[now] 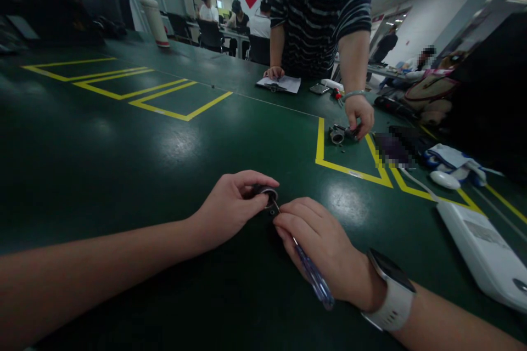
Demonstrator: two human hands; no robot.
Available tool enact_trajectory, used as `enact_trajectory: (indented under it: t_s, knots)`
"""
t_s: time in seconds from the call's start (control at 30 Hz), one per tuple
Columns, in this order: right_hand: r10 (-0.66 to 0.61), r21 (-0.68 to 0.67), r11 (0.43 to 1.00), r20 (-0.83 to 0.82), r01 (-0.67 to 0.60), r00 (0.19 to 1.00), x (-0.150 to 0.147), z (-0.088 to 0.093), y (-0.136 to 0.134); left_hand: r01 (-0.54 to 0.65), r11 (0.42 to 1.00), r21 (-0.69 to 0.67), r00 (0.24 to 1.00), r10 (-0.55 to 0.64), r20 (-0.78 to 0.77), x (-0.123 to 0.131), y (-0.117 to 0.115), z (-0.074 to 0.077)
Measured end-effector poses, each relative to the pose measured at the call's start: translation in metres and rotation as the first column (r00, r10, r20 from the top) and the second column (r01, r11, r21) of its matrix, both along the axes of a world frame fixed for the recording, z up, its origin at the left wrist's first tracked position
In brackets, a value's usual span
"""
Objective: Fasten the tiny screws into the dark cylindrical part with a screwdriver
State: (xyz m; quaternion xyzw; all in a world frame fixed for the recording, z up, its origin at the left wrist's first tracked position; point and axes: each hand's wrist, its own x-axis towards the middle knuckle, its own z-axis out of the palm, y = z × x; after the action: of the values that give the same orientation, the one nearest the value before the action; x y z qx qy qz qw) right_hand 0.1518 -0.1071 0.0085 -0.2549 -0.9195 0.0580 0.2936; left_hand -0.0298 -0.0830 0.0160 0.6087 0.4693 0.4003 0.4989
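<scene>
My left hand (230, 207) is closed around a small round metal part (265, 194) resting on the dark green table (123, 153). My right hand (321, 244), with a white watch on its wrist, pinches a blue-handled tool (313, 274) whose tip meets the metal part. Across the table a person in a striped shirt holds another metal part (340, 133) with one hand (360, 115).
Yellow tape outlines (164, 101) mark the table. A white device (481, 252) with a cable lies at the right, and a white and blue cloth (453, 158) beyond it. A paper sheet (280, 84) and a white bottle (155, 19) stand farther back. Other people sit in the background.
</scene>
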Motion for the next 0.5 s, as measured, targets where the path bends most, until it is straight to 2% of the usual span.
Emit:
enact_trajectory:
  t_s: [0.5]
  knots:
    - [-0.011,-0.038,0.999,0.005,0.012,1.0,-0.0022,0.0029,0.0015,-0.022,0.996,-0.084,0.999,0.025,0.043,0.0024,-0.0024,0.0051]
